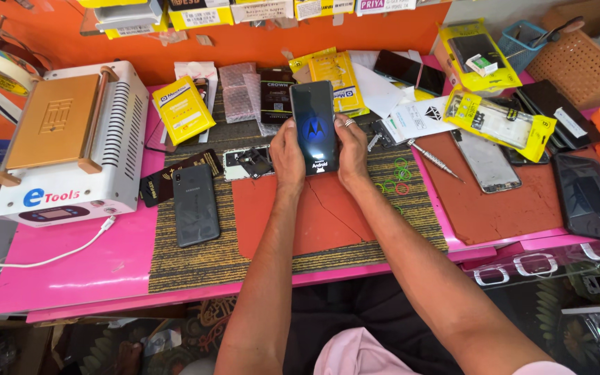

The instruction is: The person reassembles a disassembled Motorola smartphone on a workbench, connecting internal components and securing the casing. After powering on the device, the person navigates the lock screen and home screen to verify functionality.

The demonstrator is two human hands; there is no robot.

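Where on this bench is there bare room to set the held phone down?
Free: the red mat below both hands, and the pink tabletop under the white cable. Crowded: the right side around the yellow packets.

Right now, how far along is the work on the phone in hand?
Done: the smartphone is in one piece and its screen is lit with a logo. In hand: the left hand and right hand hold it upright by its edges. Left: a dark grey phone lies face down, untouched.

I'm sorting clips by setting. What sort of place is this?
Most likely a phone repair bench: both hands, left hand and right hand, hold a lit phone amid loose phones, a white heating machine and a screwdriver.
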